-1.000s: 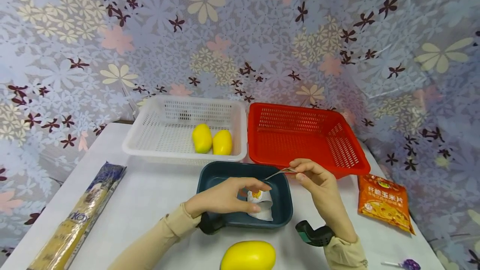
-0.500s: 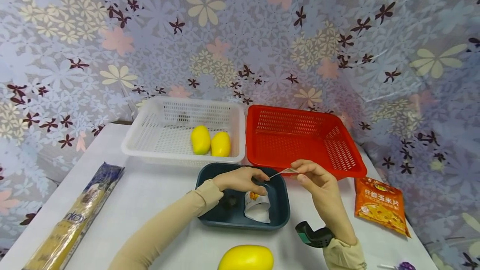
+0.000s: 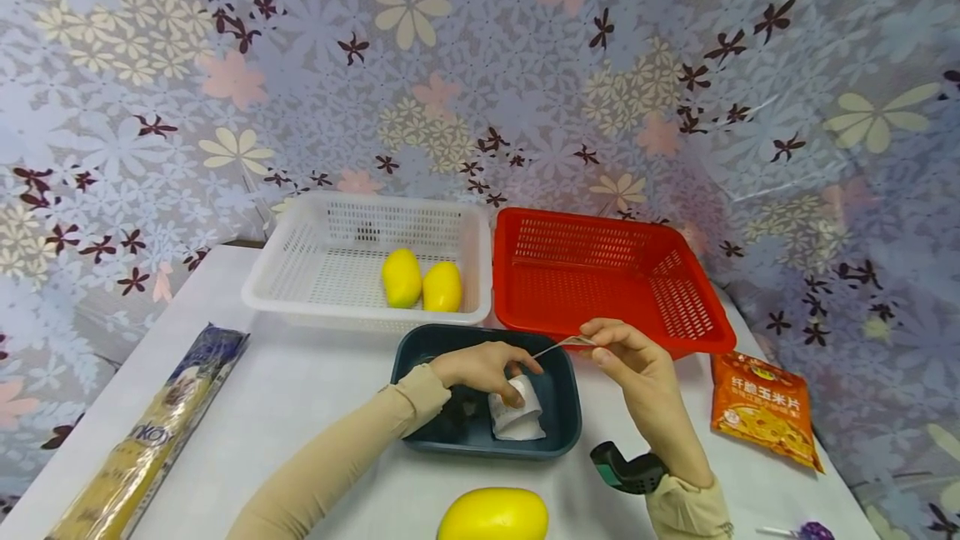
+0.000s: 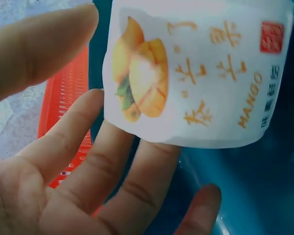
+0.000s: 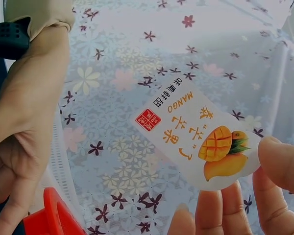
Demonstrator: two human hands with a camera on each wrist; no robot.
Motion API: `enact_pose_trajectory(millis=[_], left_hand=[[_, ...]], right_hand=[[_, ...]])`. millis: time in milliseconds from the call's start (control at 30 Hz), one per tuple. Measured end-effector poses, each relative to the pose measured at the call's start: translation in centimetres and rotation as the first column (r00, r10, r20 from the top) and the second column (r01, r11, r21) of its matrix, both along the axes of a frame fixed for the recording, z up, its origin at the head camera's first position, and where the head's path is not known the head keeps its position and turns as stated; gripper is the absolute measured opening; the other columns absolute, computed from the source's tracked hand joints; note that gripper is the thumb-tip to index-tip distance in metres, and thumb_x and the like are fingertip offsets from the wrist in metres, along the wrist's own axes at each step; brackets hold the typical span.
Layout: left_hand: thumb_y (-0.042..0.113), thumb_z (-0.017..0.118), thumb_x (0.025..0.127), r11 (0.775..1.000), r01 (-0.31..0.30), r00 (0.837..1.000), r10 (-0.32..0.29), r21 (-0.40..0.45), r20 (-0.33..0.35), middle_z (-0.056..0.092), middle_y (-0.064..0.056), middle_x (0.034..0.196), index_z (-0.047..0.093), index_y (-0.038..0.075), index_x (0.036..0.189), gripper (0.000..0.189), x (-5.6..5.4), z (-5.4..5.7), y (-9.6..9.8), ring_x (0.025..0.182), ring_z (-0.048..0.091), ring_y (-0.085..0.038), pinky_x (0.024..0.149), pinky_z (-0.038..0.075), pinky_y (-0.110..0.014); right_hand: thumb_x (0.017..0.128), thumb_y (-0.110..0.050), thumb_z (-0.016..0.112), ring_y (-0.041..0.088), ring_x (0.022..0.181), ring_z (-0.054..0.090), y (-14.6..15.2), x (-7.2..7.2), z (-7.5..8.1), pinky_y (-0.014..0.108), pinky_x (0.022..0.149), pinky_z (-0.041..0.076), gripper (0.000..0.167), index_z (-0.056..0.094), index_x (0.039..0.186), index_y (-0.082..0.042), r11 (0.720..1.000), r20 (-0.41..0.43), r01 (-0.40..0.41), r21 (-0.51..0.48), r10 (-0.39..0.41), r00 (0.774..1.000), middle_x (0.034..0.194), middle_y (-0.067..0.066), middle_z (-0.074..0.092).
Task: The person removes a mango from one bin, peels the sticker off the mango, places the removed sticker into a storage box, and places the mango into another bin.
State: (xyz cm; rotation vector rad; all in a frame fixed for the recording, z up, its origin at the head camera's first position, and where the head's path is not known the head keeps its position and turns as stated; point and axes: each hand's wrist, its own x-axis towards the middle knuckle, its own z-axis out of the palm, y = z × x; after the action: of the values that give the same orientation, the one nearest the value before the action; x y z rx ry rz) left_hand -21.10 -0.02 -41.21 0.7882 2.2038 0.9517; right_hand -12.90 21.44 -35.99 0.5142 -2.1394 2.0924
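Note:
A white roll of mango labels [image 3: 517, 415] lies inside the dark blue tub [image 3: 562, 432]. My left hand [image 3: 486, 365] reaches over the tub to this roll. In the left wrist view the roll [image 4: 196, 73] shows its mango print; several loosely spread fingers lie at its edge, some tips hidden behind it, and the thumb [image 4: 44, 49] stands apart. At the tub's right side my right hand [image 3: 637, 365] pinches one loose mango label [image 5: 191, 137] by its corner, between thumb and fingers. Edge-on in the head view, this label looks like a thin strip.
Two mangoes [image 3: 402, 277] sit in the white basket [image 3: 292, 298] behind the tub. Right of it stands a red basket [image 3: 600, 282]. Another mango [image 3: 495, 515] lies in front. An orange snack bag [image 3: 765, 411] and a lollipop [image 3: 813, 531] are at right, a noodle pack [image 3: 157, 432] at left.
My left hand has moved away from me and over the tub, to the roll. The roll has turned, so its print no longer shows in the head view. My right hand stays still with the label.

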Motion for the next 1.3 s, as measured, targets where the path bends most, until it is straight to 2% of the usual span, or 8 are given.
enact_pose_trajectory(millis=[367,467,633,967,1067,1133,1200,1300], left_hand=[[0.004,0.071,0.083,0.991,0.053,0.994,-0.04,0.125,-0.097,0.059,-0.003,0.132,0.06,0.015,0.131,0.051,1.1,0.7,-1.1,0.105,0.054,-0.023,0.076,0.046,-0.019],[0.001,0.067,0.084,0.975,0.032,0.995,-0.01,0.218,-0.102,0.059,-0.002,0.134,0.058,0.015,0.133,0.052,1.6,1.3,-1.9,0.106,0.054,-0.021,0.081,0.046,-0.024],[-0.003,0.061,0.083,0.939,-0.034,0.994,0.067,0.342,-0.085,0.057,0.002,0.137,0.057,0.019,0.134,0.055,2.5,1.8,-3.5,0.124,0.05,-0.014,0.113,0.037,-0.042],[-0.006,0.058,0.08,0.881,-0.049,0.977,0.14,0.47,-0.161,0.049,-0.006,0.146,0.046,0.011,0.142,0.066,4.5,2.7,-4.9,0.143,0.036,-0.024,0.116,0.032,-0.049],[-0.007,0.059,0.079,0.875,-0.052,0.973,0.152,0.481,-0.171,0.047,-0.006,0.148,0.045,0.011,0.143,0.067,5.0,2.7,-4.8,0.134,0.045,-0.019,0.108,0.041,-0.039],[-0.007,0.059,0.08,0.874,-0.05,0.974,0.15,0.483,-0.169,0.047,-0.008,0.148,0.044,0.01,0.143,0.067,5.4,2.7,-4.6,0.103,0.058,-0.014,0.089,0.048,-0.026],[-0.008,0.06,0.08,0.875,-0.052,0.977,0.145,0.481,-0.159,0.047,-0.008,0.147,0.044,0.01,0.143,0.068,5.7,2.6,-4.4,0.071,0.05,-0.009,0.067,0.041,-0.018],[-0.006,0.062,0.08,0.882,-0.062,0.977,0.15,0.468,-0.154,0.048,-0.007,0.147,0.045,0.011,0.144,0.068,6.0,2.5,-4.0,0.064,0.04,-0.007,0.061,0.035,-0.015]], right_hand=[[0.095,0.003,0.052,0.013,0.114,0.056,-0.2,-0.1,-0.1,0.024,0.094,0.048,0.022,0.064,0.096,-0.015,1.0,0.009,-0.004,0.014,0.003,1.0,0.115,-0.004,0.063],[0.095,0.003,0.052,0.013,0.113,0.057,-0.3,-0.1,-0.2,0.023,0.094,0.049,0.024,0.064,0.096,-0.018,1.0,0.005,-0.008,0.02,0.007,1.0,0.114,-0.004,0.063],[0.095,0.004,0.052,0.012,0.109,0.059,-0.6,-0.3,-0.3,0.023,0.093,0.049,0.026,0.065,0.097,-0.018,0.999,-0.001,-0.036,0.012,0.036,0.999,0.112,-0.005,0.066],[0.093,-0.001,0.06,0.006,0.087,0.063,-1.2,-0.3,-0.6,0.02,0.082,0.051,0.015,0.065,0.095,-0.015,0.999,0.088,0.0,0.047,-0.005,0.996,0.092,-0.01,0.069],[0.091,-0.001,0.062,0.006,0.084,0.064,-1.5,-0.3,-0.7,0.02,0.081,0.053,0.014,0.065,0.093,-0.015,0.998,0.102,0.009,0.058,-0.015,0.995,0.09,-0.009,0.069],[0.09,-0.001,0.064,0.007,0.081,0.064,-1.7,-0.4,-0.9,0.021,0.078,0.054,0.012,0.065,0.092,-0.014,0.997,0.107,0.02,0.071,-0.027,0.994,0.088,-0.008,0.069],[0.089,-0.003,0.066,0.009,0.079,0.064,-2.0,-0.4,-1.0,0.021,0.076,0.055,0.009,0.065,0.092,-0.011,0.995,0.112,0.031,0.096,-0.042,0.993,0.087,-0.007,0.069],[0.088,-0.005,0.069,0.01,0.075,0.063,-2.5,-0.4,-1.1,0.022,0.072,0.055,0.007,0.064,0.092,-0.007,0.989,0.122,0.051,0.142,-0.068,0.99,0.084,-0.007,0.069]])
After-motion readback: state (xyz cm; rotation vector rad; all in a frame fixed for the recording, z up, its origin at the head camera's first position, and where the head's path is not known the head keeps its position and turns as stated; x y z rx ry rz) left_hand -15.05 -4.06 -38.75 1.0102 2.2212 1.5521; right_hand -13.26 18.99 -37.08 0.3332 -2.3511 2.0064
